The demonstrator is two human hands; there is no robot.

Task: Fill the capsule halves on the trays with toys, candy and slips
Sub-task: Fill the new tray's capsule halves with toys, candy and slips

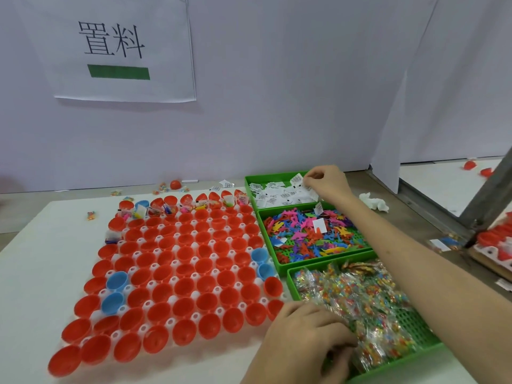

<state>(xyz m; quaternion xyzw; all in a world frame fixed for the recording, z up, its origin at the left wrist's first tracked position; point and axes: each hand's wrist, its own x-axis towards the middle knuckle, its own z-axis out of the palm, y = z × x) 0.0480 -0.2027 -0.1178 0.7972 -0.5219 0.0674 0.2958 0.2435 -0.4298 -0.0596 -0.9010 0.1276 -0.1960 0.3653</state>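
- Right hand [327, 182] pinches slips [277, 195] in the far green tray [248, 180]; best to peel off one at a time (they look prone to clinging).
- Left hand [304, 336] curls round candy packets [360, 300].
- Capsule halves [180, 273] sit on the counter [41, 245], only the far row filled; work row by row.

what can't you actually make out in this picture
Head view:
- Print on the slips: too small.
- Right hand pinches slips; its fingers hide how many.
- Left hand in the candy packets: curled fingers hide any grip.
- Far-row capsule halves: contents too small, blurred.
- Second tray at right: cut off by the edge.
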